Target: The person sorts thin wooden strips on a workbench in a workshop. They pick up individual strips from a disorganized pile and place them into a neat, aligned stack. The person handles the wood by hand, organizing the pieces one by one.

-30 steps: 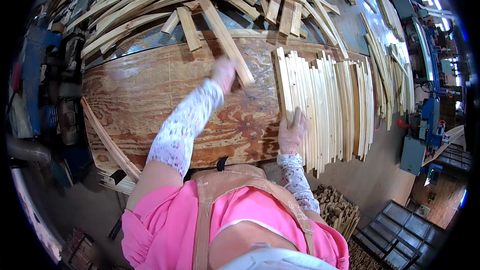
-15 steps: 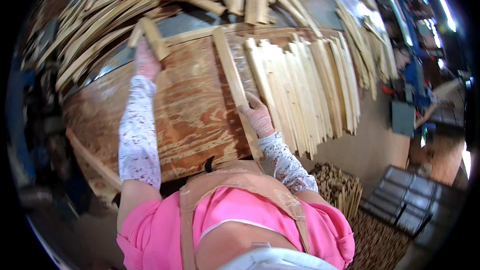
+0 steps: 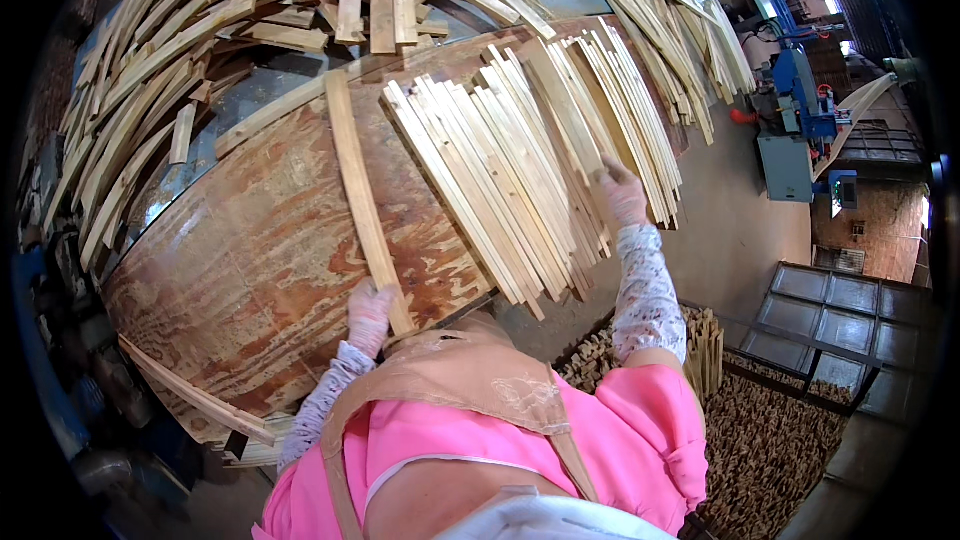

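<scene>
A long wooden strip lies lengthwise across the plywood tabletop. My left hand, in a pale glove, is closed at the strip's near end, with its fingers against the left edge. To the right, a row of narrow wooden slats lies side by side. A wider wooden board rests among them. My right hand is closed on the near end of this board, its thumb and fingertips at the edge. The underside of each grip is hidden.
Curved wooden pieces are heaped at the far left, with a short wood block beside them. More long strips lie at the far right. Bundled sticks stand near my right elbow. A blue machine stands farther right.
My left hand has come back from the far left, letting go of a short wood piece, to the strip's near end. My right hand has left that strip for the board among the slats.
</scene>
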Demonstrator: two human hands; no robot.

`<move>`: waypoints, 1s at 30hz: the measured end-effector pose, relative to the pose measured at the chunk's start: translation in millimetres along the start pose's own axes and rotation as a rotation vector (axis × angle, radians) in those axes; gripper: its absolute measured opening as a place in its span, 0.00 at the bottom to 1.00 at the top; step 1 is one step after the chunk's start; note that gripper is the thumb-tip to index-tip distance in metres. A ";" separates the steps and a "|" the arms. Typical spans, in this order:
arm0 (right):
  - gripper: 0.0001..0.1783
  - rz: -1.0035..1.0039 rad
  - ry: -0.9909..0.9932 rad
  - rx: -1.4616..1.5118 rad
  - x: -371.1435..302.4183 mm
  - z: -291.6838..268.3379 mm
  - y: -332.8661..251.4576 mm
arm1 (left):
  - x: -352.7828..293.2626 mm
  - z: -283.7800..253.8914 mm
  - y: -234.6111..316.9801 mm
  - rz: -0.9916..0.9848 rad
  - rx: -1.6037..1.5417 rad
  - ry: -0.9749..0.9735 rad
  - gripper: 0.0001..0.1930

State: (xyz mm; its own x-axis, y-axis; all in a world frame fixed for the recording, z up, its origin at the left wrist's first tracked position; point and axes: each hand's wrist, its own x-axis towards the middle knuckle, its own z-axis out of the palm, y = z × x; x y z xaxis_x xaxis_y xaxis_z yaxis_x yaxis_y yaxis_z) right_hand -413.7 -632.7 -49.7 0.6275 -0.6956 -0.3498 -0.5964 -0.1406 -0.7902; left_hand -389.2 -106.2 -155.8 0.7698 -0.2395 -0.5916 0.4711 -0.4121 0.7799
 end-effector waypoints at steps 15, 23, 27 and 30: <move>0.38 -0.031 0.004 -0.738 50.8 -32.5 18.0 | -16.0 101.7 28.7 0.062 0.201 0.041 0.27; 0.43 -0.263 0.071 -1.029 4.9 7.2 8.0 | -6.6 94.5 32.4 0.073 -0.373 -0.097 0.21; 0.44 -0.326 0.224 -1.076 2.5 23.3 22.8 | -15.8 58.1 38.0 0.004 -0.852 -0.313 0.26; 0.42 -0.467 0.259 -0.844 -38.0 63.6 -27.3 | -16.7 37.2 38.3 0.023 -0.834 -0.374 0.27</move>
State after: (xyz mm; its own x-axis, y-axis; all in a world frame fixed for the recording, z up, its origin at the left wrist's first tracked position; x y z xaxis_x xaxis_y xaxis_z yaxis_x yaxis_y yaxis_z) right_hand -389.4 -557.6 -46.8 0.8213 -0.5609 0.1043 -0.5411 -0.8238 -0.1690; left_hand -400.1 -150.7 -123.7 0.6620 -0.5686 -0.4883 0.7275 0.3308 0.6011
